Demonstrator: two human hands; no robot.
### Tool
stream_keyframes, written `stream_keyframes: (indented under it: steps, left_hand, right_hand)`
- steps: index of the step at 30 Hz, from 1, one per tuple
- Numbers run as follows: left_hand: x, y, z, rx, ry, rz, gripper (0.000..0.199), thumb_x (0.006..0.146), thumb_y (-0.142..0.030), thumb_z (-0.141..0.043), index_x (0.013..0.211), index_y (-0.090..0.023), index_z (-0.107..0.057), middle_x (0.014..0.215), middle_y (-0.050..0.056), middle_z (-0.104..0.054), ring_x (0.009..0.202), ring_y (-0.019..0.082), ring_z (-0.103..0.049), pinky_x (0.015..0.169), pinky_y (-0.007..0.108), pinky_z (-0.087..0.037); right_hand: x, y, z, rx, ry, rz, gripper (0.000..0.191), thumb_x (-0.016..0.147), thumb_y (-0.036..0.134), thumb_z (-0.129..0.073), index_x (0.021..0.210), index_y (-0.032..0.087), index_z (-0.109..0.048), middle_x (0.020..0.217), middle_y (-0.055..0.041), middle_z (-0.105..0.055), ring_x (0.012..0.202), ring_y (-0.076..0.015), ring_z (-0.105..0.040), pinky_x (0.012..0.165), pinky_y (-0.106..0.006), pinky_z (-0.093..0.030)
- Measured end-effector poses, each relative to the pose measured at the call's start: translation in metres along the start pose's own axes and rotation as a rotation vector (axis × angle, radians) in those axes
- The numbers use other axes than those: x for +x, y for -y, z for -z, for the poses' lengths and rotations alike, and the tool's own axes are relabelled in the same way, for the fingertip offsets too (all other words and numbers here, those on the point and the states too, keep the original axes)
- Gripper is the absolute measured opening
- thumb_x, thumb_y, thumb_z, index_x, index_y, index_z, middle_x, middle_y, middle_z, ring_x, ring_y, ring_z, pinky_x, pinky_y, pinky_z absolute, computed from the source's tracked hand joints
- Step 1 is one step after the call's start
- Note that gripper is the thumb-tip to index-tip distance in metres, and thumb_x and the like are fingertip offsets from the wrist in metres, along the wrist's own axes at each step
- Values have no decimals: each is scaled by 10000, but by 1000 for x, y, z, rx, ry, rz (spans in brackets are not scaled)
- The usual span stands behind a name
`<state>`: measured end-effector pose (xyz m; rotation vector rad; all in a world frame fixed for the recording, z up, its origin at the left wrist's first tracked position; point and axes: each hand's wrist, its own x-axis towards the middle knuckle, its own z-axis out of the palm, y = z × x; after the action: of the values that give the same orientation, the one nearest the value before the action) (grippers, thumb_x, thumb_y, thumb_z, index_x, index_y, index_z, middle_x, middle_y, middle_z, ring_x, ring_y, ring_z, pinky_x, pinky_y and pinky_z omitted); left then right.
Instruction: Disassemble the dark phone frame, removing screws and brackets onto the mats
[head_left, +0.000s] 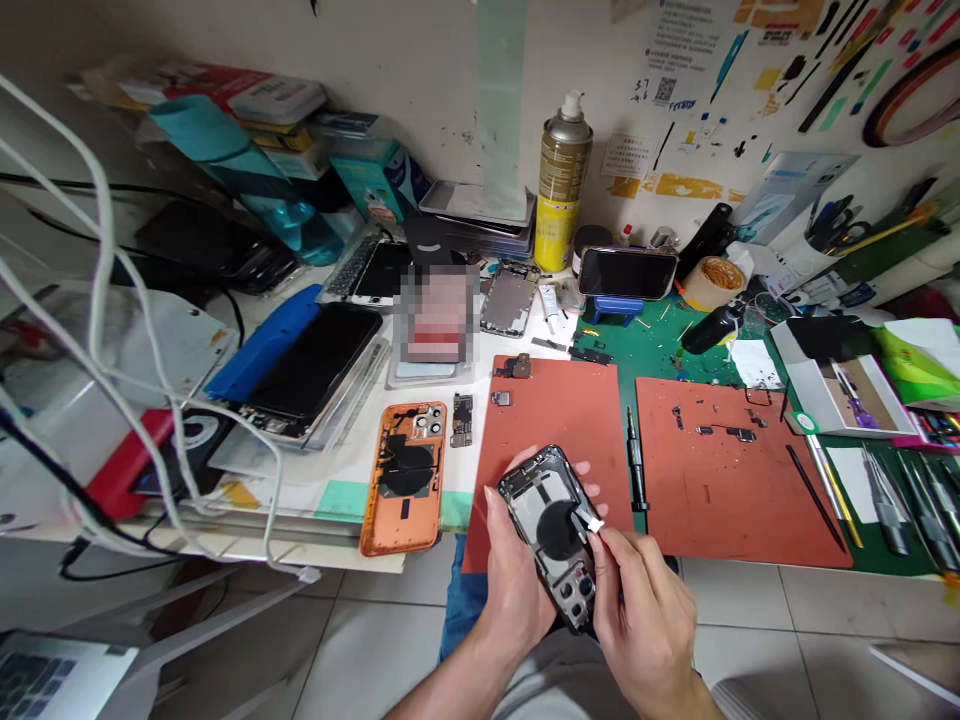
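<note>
Desk [349,445]: stretching right across, white on the left, green on the right.
Right mat [720,500]: orange-red, tiny parts strewn towards its far edge.
Left mat [555,420]: same colour, running to the desk's front edge.
Right hand [645,600]: in from the right, thumb and forefinger pinched together on a small white-ended piece [595,523].
Left hand [521,590]: half curled round the dark phone frame [556,532], thumb along one side, fingertips peeking past the other.
Dark phone frame: aslant above the left mat's near edge, lens end towards the person.
Orange phone shell [405,480]: flat at the desk's front edge, just left of that mat.
Slim black tool [636,450]: lying between the mats.
Circuit board [462,420]: just off the left mat's left edge.
Camera-like module [517,367]: on that mat's far left corner.
White-ended piece: over the frame; contact, can't tell.
</note>
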<state>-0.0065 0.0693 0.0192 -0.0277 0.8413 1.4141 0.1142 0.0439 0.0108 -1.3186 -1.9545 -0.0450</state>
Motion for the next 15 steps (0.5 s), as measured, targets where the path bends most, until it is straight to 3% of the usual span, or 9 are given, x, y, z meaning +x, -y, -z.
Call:
stream_keyframes:
  steps: [7, 15]
  left_hand:
    - [-1, -1, 0, -27, 3, 17, 725, 966, -816, -612, 1497, -327, -551, 1187, 120, -827, 1005, 348, -821, 929, 519, -656]
    - [1, 0, 1, -44, 3, 28, 743, 968, -797, -635, 1545, -339, -544, 1174, 106, -827, 999, 334, -821, 921, 509, -661]
  right_hand:
    - [-3, -1, -4, -18, -35, 36, 175, 1034, 29, -681, 1190, 107, -687, 869, -82, -741, 736, -181, -694, 692, -311, -517]
    - [2, -6, 2, 90, 66, 1, 125, 1087, 83, -613, 1170, 114, -700, 882, -66, -717, 705, -150, -671, 659, -287, -512]
